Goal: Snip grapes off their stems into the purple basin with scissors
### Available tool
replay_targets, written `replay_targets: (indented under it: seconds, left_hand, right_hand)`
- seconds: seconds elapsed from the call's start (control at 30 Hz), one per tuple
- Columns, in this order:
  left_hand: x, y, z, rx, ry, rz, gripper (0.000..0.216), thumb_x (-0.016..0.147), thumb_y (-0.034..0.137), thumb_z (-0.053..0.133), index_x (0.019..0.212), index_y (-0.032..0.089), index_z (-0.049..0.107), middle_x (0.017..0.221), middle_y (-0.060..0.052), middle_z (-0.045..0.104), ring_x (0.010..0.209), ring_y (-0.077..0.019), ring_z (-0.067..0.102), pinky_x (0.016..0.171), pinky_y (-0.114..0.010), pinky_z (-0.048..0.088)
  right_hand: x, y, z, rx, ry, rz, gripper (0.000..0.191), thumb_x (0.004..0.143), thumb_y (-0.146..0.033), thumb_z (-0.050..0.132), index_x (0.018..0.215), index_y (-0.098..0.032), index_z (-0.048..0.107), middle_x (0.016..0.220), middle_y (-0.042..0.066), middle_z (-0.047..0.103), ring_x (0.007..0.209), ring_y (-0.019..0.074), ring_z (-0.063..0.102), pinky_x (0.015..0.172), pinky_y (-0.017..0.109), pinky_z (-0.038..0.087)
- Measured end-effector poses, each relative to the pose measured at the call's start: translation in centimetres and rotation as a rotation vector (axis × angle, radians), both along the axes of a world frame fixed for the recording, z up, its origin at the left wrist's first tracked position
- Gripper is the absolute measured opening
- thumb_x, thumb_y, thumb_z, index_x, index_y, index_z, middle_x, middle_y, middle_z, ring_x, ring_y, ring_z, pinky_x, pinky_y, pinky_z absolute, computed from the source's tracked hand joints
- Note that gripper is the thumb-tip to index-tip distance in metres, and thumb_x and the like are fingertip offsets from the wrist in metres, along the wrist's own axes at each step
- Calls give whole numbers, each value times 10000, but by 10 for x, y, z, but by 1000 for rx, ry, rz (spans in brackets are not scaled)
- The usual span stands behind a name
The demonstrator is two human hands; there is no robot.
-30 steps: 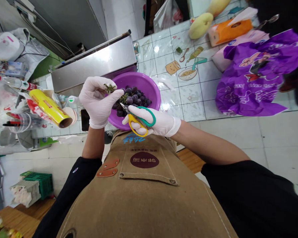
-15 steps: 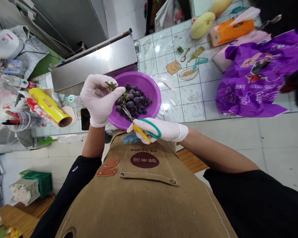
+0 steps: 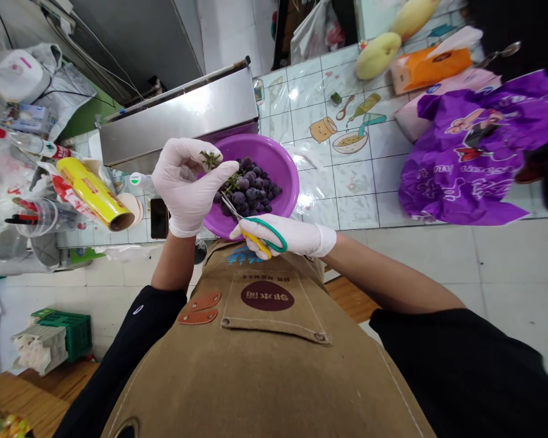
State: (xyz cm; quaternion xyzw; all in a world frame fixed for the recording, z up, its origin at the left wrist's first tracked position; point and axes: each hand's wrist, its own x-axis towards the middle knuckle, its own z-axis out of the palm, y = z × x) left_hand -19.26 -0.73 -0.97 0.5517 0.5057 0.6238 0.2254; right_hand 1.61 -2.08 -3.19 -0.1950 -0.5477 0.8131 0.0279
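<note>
Grapes [image 3: 251,185] just beside my left hand [image 3: 182,185], which pinches their stem [image 3: 210,160]; my right hand [image 3: 295,234] grips the scissors [image 3: 243,219]: I'd snip close without nicking any!

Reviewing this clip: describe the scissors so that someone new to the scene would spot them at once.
On the table, find the round purple basin. At its rim nearest the apron, the white-gloved right hand holds the scissors, metal blades pointing toward the dark grapes. One green handle loop and one yellow set them apart from everything around them.
</note>
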Motion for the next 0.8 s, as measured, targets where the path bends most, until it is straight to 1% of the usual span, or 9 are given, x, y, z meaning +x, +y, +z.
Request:
replay_targets:
  seconds: [0.1,0.17,0.23,0.37,0.43,0.53,0.63,0.73,0.8]
  left_hand:
    - [3,0,-3,60,27,31,535,727,514,1022,887,277,570,819,17,694,841,-215,744,734,-438,622]
    - [4,-1,-4,67,40,22,525,741,513,1013,897,278,571,829,14,697,849,-218,747,729,-437,621]
    - [3,-2,-5,28,70,11,481,786,510,984,915,286,578,861,12,707,866,-211,747,743,-433,625]
    - [-2,-8,-3,-35,203,65,356,908,504,874,949,309,578,938,-4,728,911,-204,751,771,-440,630]
    - [-2,-11,-1,-37,239,36,310,951,494,821,971,312,570,961,-15,732,939,-211,755,769,-453,625]
    - [0,-15,2,-70,271,16,303,963,479,811,988,308,562,961,-19,731,942,-215,758,752,-460,625]
    - [2,-17,5,-59,327,75,341,954,508,818,983,300,550,941,-21,728,904,-217,756,706,-452,618]
    - [1,-16,5,-50,327,49,348,970,528,793,973,293,537,954,-22,730,912,-210,754,695,-442,600]
    - [-2,-14,2,-44,315,49,357,959,521,807,963,290,535,942,-16,726,893,-199,746,698,-440,597]
  right_hand:
    - [-5,-2,2,20,-51,-48,833,932,-947,507,1066,-136,639,602,-21,602,539,126,551,546,272,456]
    - [-8,-3,4,40,-77,-78,781,936,-941,512,991,-166,602,609,-19,612,539,127,570,561,276,474]
    - [-8,-5,5,55,-98,-105,731,950,-923,517,927,-193,559,612,-18,619,528,125,577,568,279,484]
    - [-5,-7,5,85,-146,-130,688,943,-897,573,866,-217,508,647,-9,638,541,128,595,581,284,497]
    - [-3,-5,5,89,-152,-119,678,937,-891,587,862,-224,500,657,-7,636,551,134,596,581,288,492]
    - [-3,-1,8,111,-169,-78,648,929,-858,629,836,-233,483,638,-15,614,555,137,574,583,292,468]
    - [-4,3,11,218,-229,-47,612,934,-807,653,801,-227,509,632,-13,604,576,144,544,601,299,418]
    - [-6,4,12,325,-262,-43,600,929,-786,655,772,-220,534,636,-7,593,604,148,507,634,308,373]
    - [-8,3,9,375,-270,-42,609,922,-787,646,742,-220,518,631,-8,568,615,145,472,646,312,346]
